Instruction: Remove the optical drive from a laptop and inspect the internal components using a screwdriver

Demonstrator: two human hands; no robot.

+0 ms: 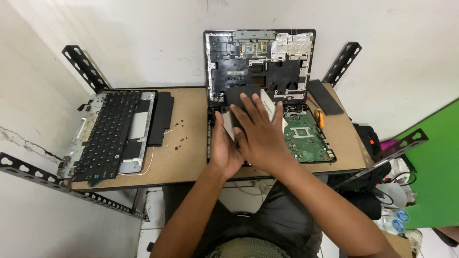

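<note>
1. Laptop base (306,138): lying opened on the table (186,157), stiff, its green board fragile.
2. Flat drive (267,107): I am taking it as light, rigid, slippery; edges are safest.
3. My right hand (260,136) is pressing it, fingers spread; my left hand (224,150) is bracing its left edge.

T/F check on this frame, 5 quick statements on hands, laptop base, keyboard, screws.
1. The right hand lies flat on a black slab over the open laptop base. True.
2. The keyboard sits at the right end of the table. False: it is at the left end.
3. The green circuit board is exposed. True.
4. The left hand rests on the keyboard. False: it is at the laptop base, beside the right hand.
5. Small dark screws lie loose on the table between keyboard and base. True.
</note>
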